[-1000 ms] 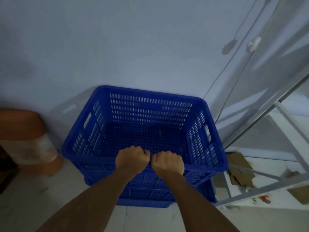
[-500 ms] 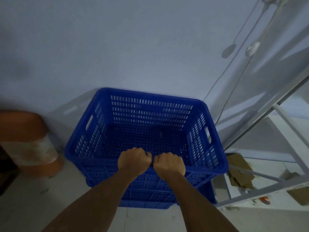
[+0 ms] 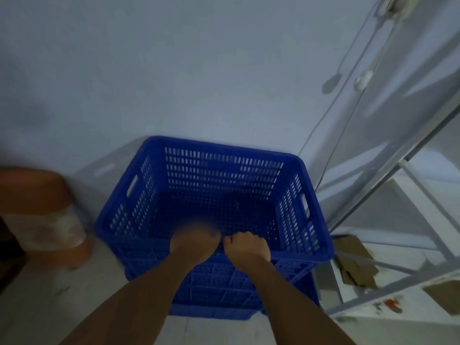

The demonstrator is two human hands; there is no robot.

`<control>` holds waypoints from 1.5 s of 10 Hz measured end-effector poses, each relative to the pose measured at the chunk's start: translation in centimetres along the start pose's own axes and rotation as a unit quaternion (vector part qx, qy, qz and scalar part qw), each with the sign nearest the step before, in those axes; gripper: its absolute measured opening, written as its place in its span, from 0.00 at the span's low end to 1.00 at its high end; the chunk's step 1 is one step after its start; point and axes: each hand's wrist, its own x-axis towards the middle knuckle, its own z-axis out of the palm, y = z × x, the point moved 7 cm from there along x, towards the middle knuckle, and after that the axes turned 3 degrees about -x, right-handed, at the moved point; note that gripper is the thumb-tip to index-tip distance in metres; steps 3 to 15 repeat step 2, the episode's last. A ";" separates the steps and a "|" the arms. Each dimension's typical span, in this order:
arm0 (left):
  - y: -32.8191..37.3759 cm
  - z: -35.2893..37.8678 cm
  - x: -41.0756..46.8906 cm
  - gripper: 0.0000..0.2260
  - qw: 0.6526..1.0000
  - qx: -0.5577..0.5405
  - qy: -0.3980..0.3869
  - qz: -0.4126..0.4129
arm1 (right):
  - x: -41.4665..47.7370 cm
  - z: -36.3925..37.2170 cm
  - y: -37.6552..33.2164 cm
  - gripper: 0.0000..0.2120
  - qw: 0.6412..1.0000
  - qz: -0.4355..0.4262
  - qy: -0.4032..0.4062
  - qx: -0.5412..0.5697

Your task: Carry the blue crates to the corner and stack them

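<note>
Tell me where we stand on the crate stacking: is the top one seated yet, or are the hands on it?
Looks done: the upper blue crate sits on a lower blue crate by the wall, slightly askew. In hand: the right hand grips the near rim; the left hand is there too but blurred, so its grip is unclear. Left: letting go, perhaps squaring the stack. No other crates are in view.

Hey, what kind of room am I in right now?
Probably a storeroom or utility corner: stacked blue crates against a bare wall, a metal rack with cardboard scraps beside it, and loose cables hanging down.
</note>
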 end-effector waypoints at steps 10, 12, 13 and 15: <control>0.5 -3.6 -3.9 0.22 0.999 -0.026 0.035 0.011 | -3.7 -2.1 -0.9 0.15 0.999 -0.031 0.036 0.020; 0.5 -3.6 -3.9 0.22 0.999 -0.026 0.035 0.011 | -3.7 -2.1 -0.9 0.15 0.999 -0.031 0.036 0.020; 0.5 -3.6 -3.9 0.22 0.999 -0.026 0.035 0.011 | -3.7 -2.1 -0.9 0.15 0.999 -0.031 0.036 0.020; 0.5 -3.6 -3.9 0.22 0.999 -0.026 0.035 0.011 | -3.7 -2.1 -0.9 0.15 0.999 -0.031 0.036 0.020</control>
